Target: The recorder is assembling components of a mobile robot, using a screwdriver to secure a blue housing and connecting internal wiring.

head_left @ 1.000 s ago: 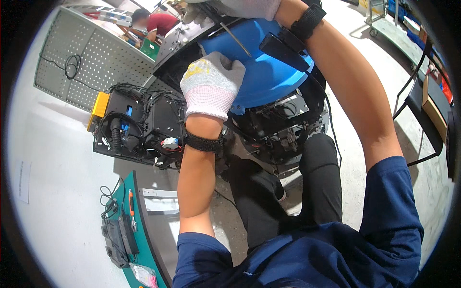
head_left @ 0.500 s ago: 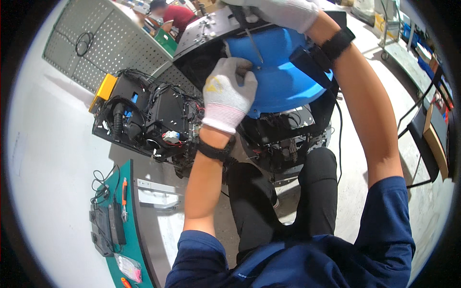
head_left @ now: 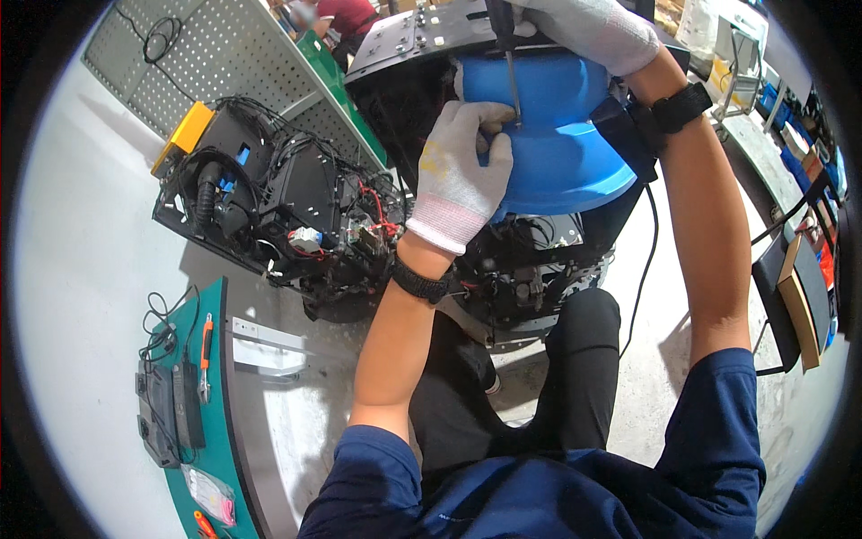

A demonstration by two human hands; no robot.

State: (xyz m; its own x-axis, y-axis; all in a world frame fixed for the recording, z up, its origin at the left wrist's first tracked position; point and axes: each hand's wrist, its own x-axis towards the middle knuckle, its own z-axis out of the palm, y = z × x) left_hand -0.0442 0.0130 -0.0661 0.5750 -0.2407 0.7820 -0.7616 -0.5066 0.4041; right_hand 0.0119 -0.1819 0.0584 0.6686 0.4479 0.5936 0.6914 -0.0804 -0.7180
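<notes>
A blue curved plastic shell (head_left: 561,166) is set in a black machine frame (head_left: 395,112) in front of me. My right hand (head_left: 597,31), in a pale work glove, is closed at the dark handle of a screwdriver (head_left: 513,85). Its metal shaft points down to a small screw spot on the blue shell. My left hand (head_left: 462,166), gloved too, lies against the shell's left side. Its fingers are curled, with the index fingertip beside the screwdriver's tip; anything pinched there is hidden.
A second opened machine (head_left: 296,198) full of cables stands to the left. Beyond it is a grey pegboard panel (head_left: 215,54). A green-topped bench (head_left: 215,359) at lower left bears an orange-handled tool (head_left: 206,355) and black power adapters (head_left: 186,404). Another person (head_left: 346,18) is far off.
My view has shifted, so the machine sits further right. My left hand's index finger has come up to the screwdriver's tip, and the screwdriver stands more upright.
</notes>
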